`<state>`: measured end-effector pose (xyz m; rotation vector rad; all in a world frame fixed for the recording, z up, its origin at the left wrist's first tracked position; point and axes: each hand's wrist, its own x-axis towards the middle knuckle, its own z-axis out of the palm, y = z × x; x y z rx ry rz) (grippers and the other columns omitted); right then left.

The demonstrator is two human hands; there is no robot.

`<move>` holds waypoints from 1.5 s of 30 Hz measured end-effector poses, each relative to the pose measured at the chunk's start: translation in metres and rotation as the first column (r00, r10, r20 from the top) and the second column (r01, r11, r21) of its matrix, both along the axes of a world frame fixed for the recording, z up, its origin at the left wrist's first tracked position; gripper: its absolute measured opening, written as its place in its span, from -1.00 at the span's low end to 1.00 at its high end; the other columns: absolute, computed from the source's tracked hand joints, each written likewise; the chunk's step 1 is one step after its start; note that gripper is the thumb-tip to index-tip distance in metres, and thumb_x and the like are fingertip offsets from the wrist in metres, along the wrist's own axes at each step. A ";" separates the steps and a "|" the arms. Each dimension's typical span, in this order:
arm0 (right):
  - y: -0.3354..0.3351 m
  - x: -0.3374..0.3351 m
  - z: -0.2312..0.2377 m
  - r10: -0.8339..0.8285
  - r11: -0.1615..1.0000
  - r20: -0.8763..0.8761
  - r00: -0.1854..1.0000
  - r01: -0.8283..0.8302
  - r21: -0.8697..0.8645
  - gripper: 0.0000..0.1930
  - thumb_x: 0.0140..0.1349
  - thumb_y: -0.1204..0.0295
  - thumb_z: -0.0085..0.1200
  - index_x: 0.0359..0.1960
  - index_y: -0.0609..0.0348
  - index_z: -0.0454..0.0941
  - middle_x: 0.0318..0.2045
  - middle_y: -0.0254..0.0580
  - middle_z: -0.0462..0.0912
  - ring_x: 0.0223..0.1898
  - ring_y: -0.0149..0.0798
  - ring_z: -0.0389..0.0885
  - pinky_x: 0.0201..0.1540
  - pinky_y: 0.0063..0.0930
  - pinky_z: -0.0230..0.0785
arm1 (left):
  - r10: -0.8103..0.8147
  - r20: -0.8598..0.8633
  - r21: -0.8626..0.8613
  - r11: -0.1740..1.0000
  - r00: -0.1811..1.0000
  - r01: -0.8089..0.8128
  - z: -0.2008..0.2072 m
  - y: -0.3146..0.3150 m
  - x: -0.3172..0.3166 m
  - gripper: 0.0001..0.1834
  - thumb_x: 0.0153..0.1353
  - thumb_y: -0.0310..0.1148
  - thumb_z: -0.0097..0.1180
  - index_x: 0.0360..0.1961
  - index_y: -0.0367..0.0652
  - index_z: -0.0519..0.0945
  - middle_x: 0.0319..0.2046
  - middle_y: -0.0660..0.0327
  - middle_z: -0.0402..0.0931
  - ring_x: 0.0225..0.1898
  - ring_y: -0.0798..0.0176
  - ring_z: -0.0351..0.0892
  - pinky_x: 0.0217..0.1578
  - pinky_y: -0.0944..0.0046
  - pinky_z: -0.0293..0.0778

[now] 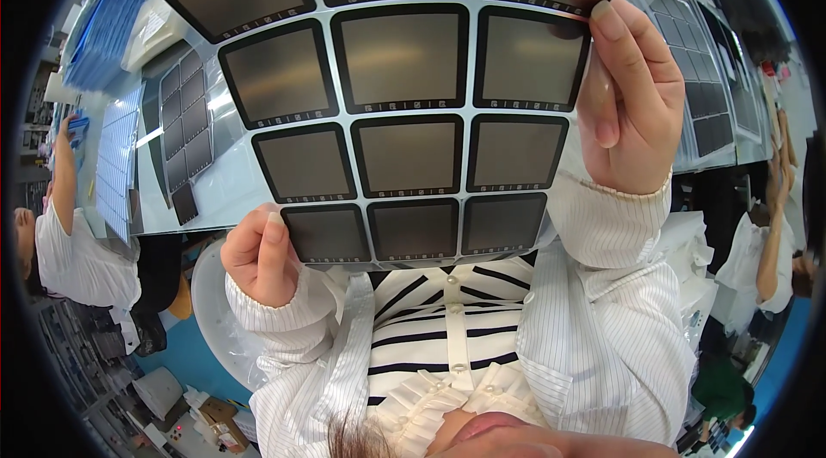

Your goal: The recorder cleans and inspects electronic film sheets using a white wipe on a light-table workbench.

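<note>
A large transparent film sheet [400, 58] with rows of dark grey rectangular panels fills the upper middle of the head view. Each panel has a black border with a line of small marks along its lower edge. My left hand [262, 256] pinches the sheet's near left corner between thumb and fingers. At the right edge, higher up, my right hand [632, 92] grips the sheet with its thumb and fingers closed on it. The sheet is held up over the worktable, tilted, and its far edge runs out of view. Light reflects off several panels.
On the white worktable [232, 196] at left lies another dark-panelled sheet [185, 118], near a pile of blue sheets [107, 28]. More panelled sheets [693, 62] lie at right. Co-workers sit at both sides. A white tub [215, 307] stands below the table's edge at left.
</note>
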<state>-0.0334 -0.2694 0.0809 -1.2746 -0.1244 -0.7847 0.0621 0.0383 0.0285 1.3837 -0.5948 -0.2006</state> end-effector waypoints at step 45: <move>-0.059 -0.006 0.031 -0.202 0.975 0.056 0.978 0.206 -0.079 -0.68 0.33 0.44 -0.12 0.06 0.34 0.44 -0.14 -0.16 0.63 -0.69 -0.70 0.31 -0.33 -0.93 0.34 | -0.184 0.121 0.202 0.967 0.975 0.158 0.019 -0.023 -0.014 -0.75 0.25 -0.35 0.02 -0.34 -0.39 0.54 -0.65 0.26 0.42 -0.62 0.42 0.30 -0.56 0.44 0.19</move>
